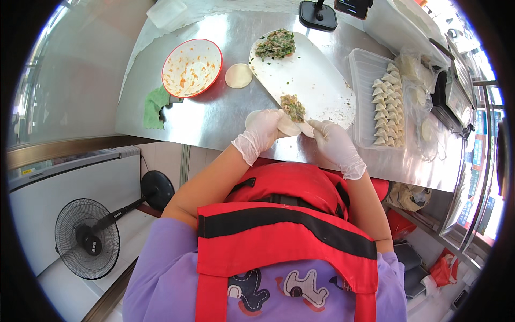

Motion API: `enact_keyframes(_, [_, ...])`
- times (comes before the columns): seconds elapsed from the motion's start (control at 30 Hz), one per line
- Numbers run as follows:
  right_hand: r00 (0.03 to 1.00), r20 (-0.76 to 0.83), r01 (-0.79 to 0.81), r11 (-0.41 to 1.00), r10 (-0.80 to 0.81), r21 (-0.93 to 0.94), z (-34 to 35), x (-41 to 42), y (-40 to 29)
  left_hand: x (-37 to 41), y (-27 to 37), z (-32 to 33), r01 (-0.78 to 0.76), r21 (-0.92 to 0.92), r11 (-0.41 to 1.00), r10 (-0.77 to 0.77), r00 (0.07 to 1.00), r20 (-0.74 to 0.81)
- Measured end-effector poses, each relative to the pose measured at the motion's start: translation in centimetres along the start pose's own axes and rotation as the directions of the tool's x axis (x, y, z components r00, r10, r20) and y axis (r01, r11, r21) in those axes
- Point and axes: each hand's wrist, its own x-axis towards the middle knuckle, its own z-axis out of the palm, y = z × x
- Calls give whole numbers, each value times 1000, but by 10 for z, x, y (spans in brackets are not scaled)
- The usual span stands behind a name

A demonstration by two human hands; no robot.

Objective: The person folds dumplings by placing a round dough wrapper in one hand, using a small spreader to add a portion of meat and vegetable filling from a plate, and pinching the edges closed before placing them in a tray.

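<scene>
My left hand (pixel 265 124), in a thin white glove, holds a round dough wrapper (pixel 289 125) at the near edge of a white board (pixel 318 76). Opposite it, my gloved right hand (pixel 330 139) grips a small tool, mostly hidden, whose tip meets a small heap of chopped filling (pixel 292 108). A larger mound of green-flecked filling (pixel 277 43) lies at the board's far end. Beside the board, another wrapper (pixel 238 75) rests flat on the steel table. Part of a pale round thing, perhaps more wrappers, shows behind my left wrist. Rows of folded dumplings (pixel 388 106) sit in a clear tray.
A red-rimmed white bowl (pixel 192 68) with orange smears stands left, by a green cloth (pixel 156 108). The clear plastic tray (pixel 358 100) is right of the board, near plastic bags (pixel 418 76) and a scale (pixel 454 100). A black stand (pixel 318 16) is at the back.
</scene>
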Motion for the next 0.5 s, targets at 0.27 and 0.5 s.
enact_keyframes(0.27, [986, -113, 122, 992, -122, -1, 16, -25, -28, -4, -1, -4, -21, -106, 994, 27, 998, 60])
enact_keyframes(0.5, [986, -164, 59, 986, -34, 154, 0, -17, 7, 9, -17, -19, -121, -101, 987, 123, 992, 14])
